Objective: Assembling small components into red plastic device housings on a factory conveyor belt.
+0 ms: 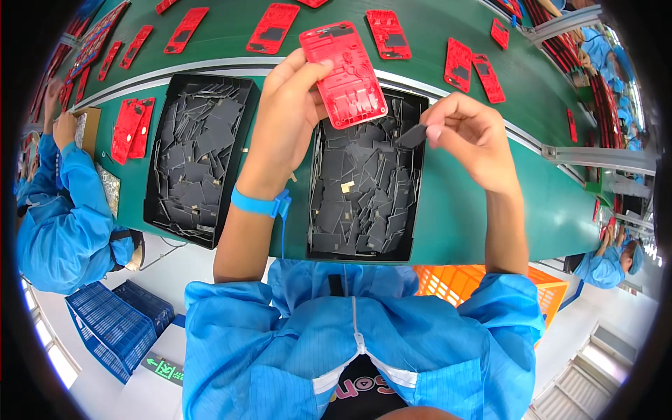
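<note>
left hand (290,105) holding red frame (343,73), trays (418,175) of dark pads (360,189)

Green tabletop (462,210): we count two black trays (155,175) of dark pads, plus two stacked red plates (131,128).

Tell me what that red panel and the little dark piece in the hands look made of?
The red panel looks like moulded plastic: rigid, uniform colour, raised ribs and cutouts, slight sheen. The small dark piece looks like a thin matte film or foam pad, flat and dull grey; which one I cannot tell.
</note>
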`<state>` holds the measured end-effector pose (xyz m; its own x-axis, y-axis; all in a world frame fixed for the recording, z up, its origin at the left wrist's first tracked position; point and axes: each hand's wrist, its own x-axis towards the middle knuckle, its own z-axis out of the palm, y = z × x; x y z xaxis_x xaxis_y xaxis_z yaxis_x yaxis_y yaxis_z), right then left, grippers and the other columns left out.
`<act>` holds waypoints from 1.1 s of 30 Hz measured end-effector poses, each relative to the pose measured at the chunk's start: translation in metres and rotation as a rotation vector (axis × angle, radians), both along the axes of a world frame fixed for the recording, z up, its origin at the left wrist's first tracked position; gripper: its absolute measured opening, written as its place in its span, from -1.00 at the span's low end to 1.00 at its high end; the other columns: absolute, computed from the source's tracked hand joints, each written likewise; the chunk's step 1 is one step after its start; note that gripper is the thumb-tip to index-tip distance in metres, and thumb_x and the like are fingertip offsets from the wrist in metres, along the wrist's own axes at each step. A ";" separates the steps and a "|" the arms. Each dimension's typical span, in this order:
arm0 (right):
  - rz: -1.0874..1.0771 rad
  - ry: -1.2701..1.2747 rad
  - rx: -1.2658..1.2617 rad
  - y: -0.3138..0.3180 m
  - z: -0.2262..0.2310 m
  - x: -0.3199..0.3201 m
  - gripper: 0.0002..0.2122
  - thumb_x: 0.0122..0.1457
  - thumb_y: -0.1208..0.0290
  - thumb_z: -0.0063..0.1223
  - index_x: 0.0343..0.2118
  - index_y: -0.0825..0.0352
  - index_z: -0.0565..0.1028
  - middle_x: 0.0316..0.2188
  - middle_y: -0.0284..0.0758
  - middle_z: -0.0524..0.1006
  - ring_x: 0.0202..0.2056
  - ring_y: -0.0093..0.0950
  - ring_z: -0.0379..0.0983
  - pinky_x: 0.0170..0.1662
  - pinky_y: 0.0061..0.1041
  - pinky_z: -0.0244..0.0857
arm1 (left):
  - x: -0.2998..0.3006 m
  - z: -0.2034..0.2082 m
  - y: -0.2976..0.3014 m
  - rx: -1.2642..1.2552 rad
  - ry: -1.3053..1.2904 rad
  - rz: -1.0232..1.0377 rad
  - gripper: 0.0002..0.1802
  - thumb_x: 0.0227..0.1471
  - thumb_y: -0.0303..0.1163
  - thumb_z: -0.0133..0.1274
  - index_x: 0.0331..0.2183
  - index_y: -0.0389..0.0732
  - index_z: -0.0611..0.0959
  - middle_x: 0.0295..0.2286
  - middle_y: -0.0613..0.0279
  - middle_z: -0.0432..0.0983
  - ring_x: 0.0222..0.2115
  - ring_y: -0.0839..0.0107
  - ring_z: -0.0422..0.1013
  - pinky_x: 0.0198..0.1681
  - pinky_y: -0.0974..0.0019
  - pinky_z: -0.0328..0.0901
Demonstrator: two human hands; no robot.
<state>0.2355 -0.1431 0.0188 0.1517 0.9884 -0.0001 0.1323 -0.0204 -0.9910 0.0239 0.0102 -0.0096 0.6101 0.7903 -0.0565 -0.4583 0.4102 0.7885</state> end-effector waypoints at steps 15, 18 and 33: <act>-0.123 -0.618 0.630 0.030 -0.001 -0.028 -0.78 -0.08 0.81 0.25 -0.34 0.42 0.63 -0.30 -0.21 0.57 -0.27 -0.44 0.56 -0.26 -0.52 0.45 | 0.002 0.010 -0.016 -0.010 -0.055 -0.101 -0.59 0.22 -0.54 -0.05 0.10 -0.35 0.48 -0.17 0.11 0.62 -0.20 0.43 0.58 -0.10 0.33 0.49; -0.089 -0.676 0.642 0.032 -0.006 -0.024 -0.77 -0.08 0.78 0.28 -0.33 0.41 0.62 -0.32 -0.26 0.59 -0.31 -0.47 0.54 -0.29 -0.52 0.43 | 0.002 0.012 -0.020 0.097 0.025 -0.090 -0.57 0.17 -0.60 0.07 0.08 -0.35 0.47 -0.19 0.10 0.63 -0.22 0.44 0.59 -0.14 0.35 0.50; -0.157 -0.321 0.390 0.028 0.002 -0.014 -0.74 0.15 0.78 0.10 -0.11 0.42 0.57 -0.37 -0.38 0.48 -0.32 -0.61 0.37 -0.19 -0.60 0.28 | 0.007 0.011 -0.030 0.214 0.128 -0.108 -0.40 0.18 -0.61 0.07 0.24 -0.29 0.34 -0.09 0.14 0.55 -0.19 0.49 0.53 -0.27 0.40 0.52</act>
<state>0.2219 -0.1151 0.0210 0.2295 0.8712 0.4340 0.4551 0.2981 -0.8390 0.0306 -0.0196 0.0010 0.6902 0.7232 0.0229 -0.3120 0.2690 0.9112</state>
